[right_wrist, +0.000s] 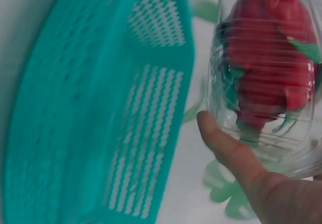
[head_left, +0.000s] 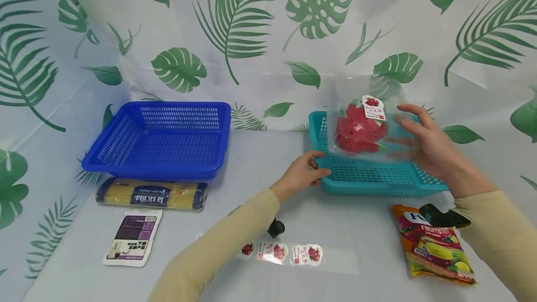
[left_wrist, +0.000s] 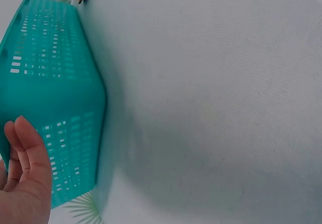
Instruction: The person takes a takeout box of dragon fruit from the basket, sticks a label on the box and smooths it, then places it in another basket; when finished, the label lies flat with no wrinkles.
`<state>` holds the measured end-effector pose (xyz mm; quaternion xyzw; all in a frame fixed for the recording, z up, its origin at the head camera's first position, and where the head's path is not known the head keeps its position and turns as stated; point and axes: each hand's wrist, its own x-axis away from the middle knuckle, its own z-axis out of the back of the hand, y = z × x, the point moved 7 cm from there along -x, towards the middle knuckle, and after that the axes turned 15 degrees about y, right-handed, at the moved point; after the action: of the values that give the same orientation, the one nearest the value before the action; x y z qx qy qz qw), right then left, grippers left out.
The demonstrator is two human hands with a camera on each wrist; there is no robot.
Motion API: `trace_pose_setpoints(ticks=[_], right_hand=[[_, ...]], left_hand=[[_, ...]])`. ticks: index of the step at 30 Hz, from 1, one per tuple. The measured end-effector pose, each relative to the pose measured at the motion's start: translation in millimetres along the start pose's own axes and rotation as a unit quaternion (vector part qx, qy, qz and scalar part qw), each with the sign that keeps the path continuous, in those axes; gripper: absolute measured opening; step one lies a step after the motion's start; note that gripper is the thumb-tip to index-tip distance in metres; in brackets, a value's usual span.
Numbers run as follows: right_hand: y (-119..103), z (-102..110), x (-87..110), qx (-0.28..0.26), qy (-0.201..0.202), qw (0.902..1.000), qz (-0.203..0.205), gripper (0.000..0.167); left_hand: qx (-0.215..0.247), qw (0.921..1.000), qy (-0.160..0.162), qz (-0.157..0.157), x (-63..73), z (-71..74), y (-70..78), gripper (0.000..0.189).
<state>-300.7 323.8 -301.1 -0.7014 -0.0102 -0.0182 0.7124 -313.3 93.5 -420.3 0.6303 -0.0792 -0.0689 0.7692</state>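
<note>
My right hand (head_left: 436,150) holds a clear plastic fruit box (head_left: 340,146) by its right side, above the teal basket (head_left: 369,186). Red dragon fruit (head_left: 356,129) with green tips shows through the plastic, and a white printed label (head_left: 374,108) sits on top. Up close in the right wrist view, the thumb of the right hand (right_wrist: 271,189) lies along the ribbed wall of the box (right_wrist: 266,138). At the basket's left end, my left hand (head_left: 299,172) grips the rim; its fingers lie outside the wall in the left wrist view.
A blue basket (head_left: 168,171) stands at the left, with a spaghetti pack (head_left: 151,194) and a white-and-purple packet (head_left: 132,239) before it. A strip of dragon fruit stickers (head_left: 272,251) lies in front. At right lies an orange-red fruit candy bag (head_left: 434,246), partly under the right forearm.
</note>
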Motion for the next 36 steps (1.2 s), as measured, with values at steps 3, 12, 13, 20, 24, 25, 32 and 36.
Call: trace_pose_setpoints(ticks=[3, 12, 13, 20, 24, 25, 32, 36], right_hand=[[6, 15, -1.1, 0.025, 0.001, 0.9997, -0.004, 0.040], [24, 52, -3.9, 0.103, -0.020, 0.9945, 0.003, 0.040], [26, 55, -4.9, 0.117, -0.021, 0.9929, 0.005, 0.040], [44, 67, -12.6, 0.225, -0.020, 0.9743, 0.000, 0.044], [53, 69, -17.0, 0.248, -0.021, 0.9686, -0.011, 0.047], [54, 70, -18.0, 0.247, -0.020, 0.9686, -0.015, 0.047], [63, 69, -24.1, 0.268, -0.031, 0.9621, -0.038, 0.053], [68, 66, -25.9, 0.282, -0.038, 0.9576, -0.047, 0.059]], left_hand=[[0.001, 1.0000, 0.003, 0.004, 0.1, 0.9, 0.5, 0.053], [0.000, 0.9999, -0.001, 0.010, 0.6, -0.1, 0.7, 0.054], [0.000, 0.9999, -0.001, 0.011, 0.4, 0.2, 0.5, 0.054], [-0.008, 0.9999, -0.001, 0.012, 1.0, 0.3, 0.1, 0.052], [-0.009, 0.9999, 0.000, 0.012, 0.8, -0.3, 0.4, 0.051], [-0.009, 0.9999, 0.000, 0.013, 0.6, -0.5, 0.3, 0.051], [-0.016, 0.9998, 0.004, 0.014, 0.5, -0.5, 1.0, 0.051], [-0.023, 0.9996, 0.007, 0.016, 0.8, 0.5, 0.7, 0.051]])
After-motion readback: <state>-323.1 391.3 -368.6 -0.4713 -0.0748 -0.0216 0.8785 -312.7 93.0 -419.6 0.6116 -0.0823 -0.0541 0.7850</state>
